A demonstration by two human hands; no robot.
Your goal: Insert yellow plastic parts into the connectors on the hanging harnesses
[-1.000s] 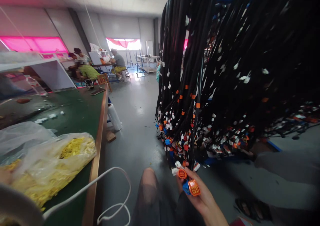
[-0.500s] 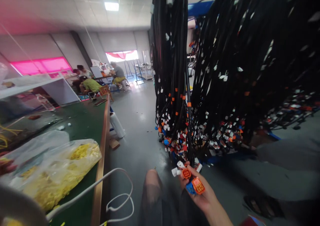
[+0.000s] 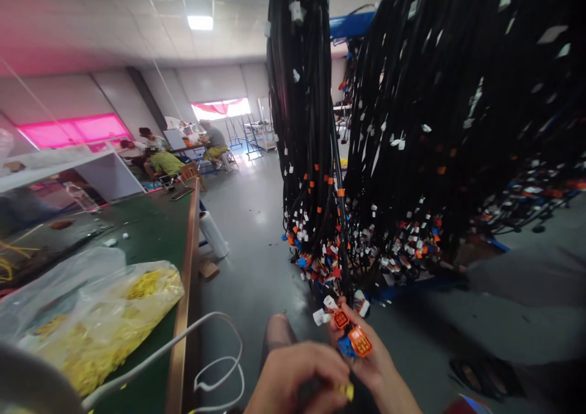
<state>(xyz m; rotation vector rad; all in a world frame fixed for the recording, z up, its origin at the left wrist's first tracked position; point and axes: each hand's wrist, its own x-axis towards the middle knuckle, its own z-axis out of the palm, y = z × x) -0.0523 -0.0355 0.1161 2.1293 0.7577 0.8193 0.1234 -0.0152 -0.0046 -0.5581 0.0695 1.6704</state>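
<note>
My right hand [image 3: 376,368] is closed around a cluster of wire connectors below the hanging cables. In it I see two orange connectors [image 3: 361,342], a blue connector [image 3: 346,347] and white connectors [image 3: 320,316]. My left hand [image 3: 300,368] is just left of it, low in the view and slightly blurred. Its fingers pinch a small yellow plastic piece [image 3: 347,392] a little below the blue connector, apart from it. To the left, a clear plastic bag [image 3: 98,334] full of similar small yellow pieces lies on the green-topped table [image 3: 155,218].
Thick bundles of black cables [image 3: 302,96] hang from a blue rack [image 3: 352,24] ahead and right. A white cord [image 3: 201,321] loops off the table edge. A wrapped roll [image 3: 213,234] leans by the table. Several people sit at far benches. A sandalled foot [image 3: 476,374] is at right.
My left hand has come from the bag at the far left to beside my right hand, with a yellow piece in its fingers. My right hand keeps hold of the connectors.
</note>
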